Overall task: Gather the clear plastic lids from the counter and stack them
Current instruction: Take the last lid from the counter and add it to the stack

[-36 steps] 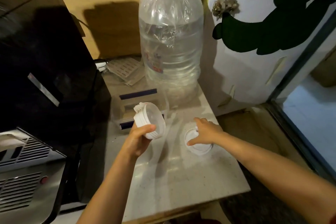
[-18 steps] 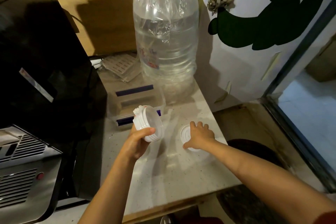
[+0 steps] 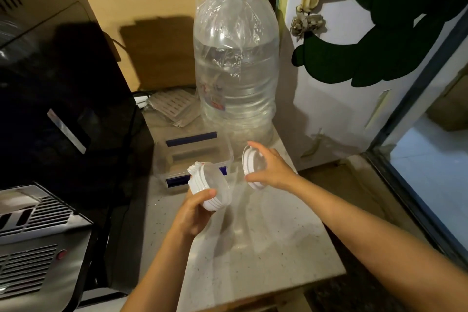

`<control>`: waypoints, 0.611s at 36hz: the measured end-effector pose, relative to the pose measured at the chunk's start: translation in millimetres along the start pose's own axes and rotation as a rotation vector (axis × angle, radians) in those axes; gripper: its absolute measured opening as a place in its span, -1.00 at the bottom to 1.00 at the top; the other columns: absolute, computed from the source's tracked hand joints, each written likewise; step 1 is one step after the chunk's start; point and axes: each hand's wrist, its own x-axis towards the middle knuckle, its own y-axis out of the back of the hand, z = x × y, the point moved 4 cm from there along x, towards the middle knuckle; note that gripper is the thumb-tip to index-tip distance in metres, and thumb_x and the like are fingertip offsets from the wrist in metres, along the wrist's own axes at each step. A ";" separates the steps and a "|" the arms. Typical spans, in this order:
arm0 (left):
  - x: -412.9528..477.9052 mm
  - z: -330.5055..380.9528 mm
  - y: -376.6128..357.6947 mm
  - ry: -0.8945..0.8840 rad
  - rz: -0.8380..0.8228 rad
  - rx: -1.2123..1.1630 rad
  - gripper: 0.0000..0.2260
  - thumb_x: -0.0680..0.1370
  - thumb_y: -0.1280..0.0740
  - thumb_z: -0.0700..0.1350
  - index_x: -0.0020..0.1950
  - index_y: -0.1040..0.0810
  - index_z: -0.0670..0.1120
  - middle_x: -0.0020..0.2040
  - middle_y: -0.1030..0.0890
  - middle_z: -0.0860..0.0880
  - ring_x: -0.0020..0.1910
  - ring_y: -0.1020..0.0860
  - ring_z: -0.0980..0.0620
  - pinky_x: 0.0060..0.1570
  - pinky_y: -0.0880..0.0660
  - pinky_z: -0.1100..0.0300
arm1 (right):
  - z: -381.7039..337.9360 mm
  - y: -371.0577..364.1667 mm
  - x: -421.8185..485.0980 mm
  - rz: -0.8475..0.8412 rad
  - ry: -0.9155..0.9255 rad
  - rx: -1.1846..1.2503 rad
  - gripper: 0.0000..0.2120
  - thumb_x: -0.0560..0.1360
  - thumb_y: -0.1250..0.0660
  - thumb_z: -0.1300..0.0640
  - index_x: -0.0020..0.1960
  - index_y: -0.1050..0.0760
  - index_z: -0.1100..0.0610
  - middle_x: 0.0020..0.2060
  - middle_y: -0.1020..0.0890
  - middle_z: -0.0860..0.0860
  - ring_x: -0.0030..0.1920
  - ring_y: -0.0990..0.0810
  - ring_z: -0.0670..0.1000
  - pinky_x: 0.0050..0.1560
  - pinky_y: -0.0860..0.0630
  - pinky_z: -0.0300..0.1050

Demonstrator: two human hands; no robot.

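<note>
Lids are the work here, above a tabletop [image 3: 266,248] where a big bottle [image 3: 235,71] stands behind. The stack [image 3: 210,189] is tilted in the left hand [image 3: 195,213], fingers pinching it. The right hand [image 3: 272,168] pinches one lid [image 3: 252,167], just beside. I judge the step is adding; next, align the rims and nest it

The left hand [image 3: 195,213] is covering the near side of the lid stack [image 3: 210,189]; lid count cannot be told. The right hand's fingers [image 3: 263,157] are hiding the single lid's [image 3: 250,166] far rim.
</note>
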 end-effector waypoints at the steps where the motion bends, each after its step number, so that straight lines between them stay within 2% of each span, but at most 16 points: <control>1: 0.3 -0.9 0.4 0.008 0.000 -0.014 -0.39 -0.01 -0.43 -0.09 0.02 -0.40 0.06 -0.09 -0.45 -0.06 -0.09 -0.46 0.01 -0.22 -0.57 0.18 | -9.5 3.5 -1.5 -0.023 0.030 0.114 -0.22 0.36 -0.44 0.17 0.44 -0.11 -0.14 0.34 -0.26 0.08 0.35 -0.29 0.10 0.25 -0.37 -0.02; 4: 1.6 -1.0 0.6 0.023 -0.012 -0.060 -0.18 -0.18 -0.59 0.01 0.04 -0.41 0.05 -0.06 -0.46 -0.08 -0.04 -0.46 -0.02 -0.20 -0.60 0.14 | -34.8 8.1 -8.4 -0.173 0.072 0.438 -0.22 0.35 -0.42 0.22 0.39 -0.12 -0.22 0.24 -0.30 0.05 0.19 -0.41 0.02 0.08 -0.48 -0.08; 6: 2.6 0.8 -1.6 0.027 -0.018 -0.097 -0.16 -0.21 -0.61 0.05 0.03 -0.42 0.04 -0.05 -0.45 -0.09 -0.04 -0.46 -0.04 -0.22 -0.61 0.15 | -46.3 6.2 -11.8 -0.287 0.081 0.619 -0.24 0.23 -0.43 0.16 0.29 -0.19 -0.28 0.22 -0.35 0.10 0.14 -0.45 0.07 0.05 -0.51 -0.01; 9: 4.9 5.0 -5.3 0.036 -0.029 -0.157 -0.18 -0.21 -0.61 0.03 0.02 -0.46 0.01 -0.07 -0.50 -0.09 -0.06 -0.49 -0.04 -0.22 -0.61 0.13 | -55.2 -0.8 -12.3 -0.371 0.081 0.838 -0.30 0.10 -0.39 0.08 0.17 -0.28 -0.29 0.15 -0.40 0.01 0.09 -0.47 0.08 0.00 -0.51 0.01; 12: 7.8 9.8 -6.2 0.033 -0.038 -0.184 -0.20 -0.19 -0.62 0.02 0.02 -0.49 -0.02 -0.16 -0.64 -0.06 -0.15 -0.59 -0.01 -0.20 -0.61 0.11 | -61.7 -7.7 -10.6 -0.398 0.078 0.984 -0.30 0.09 -0.36 0.08 0.19 -0.29 -0.22 0.11 -0.41 -0.02 0.05 -0.44 0.06 -0.10 -0.55 -0.05; 14: 8.6 14.7 -7.0 0.016 -0.044 -0.183 -0.22 -0.17 -0.62 0.02 0.02 -0.50 -0.01 -0.21 -0.69 -0.01 -0.19 -0.63 0.02 -0.18 -0.61 0.10 | -66.0 -11.2 -8.1 -0.418 0.072 1.087 -0.31 0.06 -0.37 0.13 0.17 -0.34 -0.17 0.11 -0.43 0.01 0.06 -0.43 0.08 -0.07 -0.50 0.00; 17: 8.1 21.8 -9.2 -0.013 -0.055 -0.187 -0.27 -0.15 -0.62 0.03 -0.01 -0.53 0.02 -0.19 -0.69 0.00 -0.13 -0.60 0.01 -0.17 -0.61 0.10 | -74.3 -14.9 -6.5 -0.515 0.107 1.241 -0.36 -0.02 -0.47 0.11 0.07 -0.46 -0.07 0.06 -0.51 0.03 0.06 -0.43 0.09 -0.01 -0.44 0.06; 20: 7.3 26.7 -10.7 -0.028 -0.040 -0.212 -0.25 -0.15 -0.62 0.01 0.02 -0.51 0.02 -0.08 -0.62 -0.06 -0.05 -0.53 -0.04 -0.17 -0.61 0.09 | -78.7 -18.8 -5.1 -0.589 0.103 1.302 -0.40 0.02 -0.42 0.07 0.08 -0.53 0.06 0.06 -0.56 0.08 0.04 -0.49 0.11 -0.01 -0.46 0.04; 22: 6.7 28.5 -11.1 -0.039 -0.032 -0.244 -0.25 -0.15 -0.62 -0.01 0.01 -0.52 0.02 -0.08 -0.63 -0.06 -0.03 -0.52 -0.07 -0.17 -0.61 0.07 | -79.5 -21.7 -4.4 -0.601 0.072 1.319 -0.40 0.01 -0.40 0.06 0.07 -0.58 0.12 0.04 -0.59 0.12 0.03 -0.53 0.13 0.01 -0.47 0.03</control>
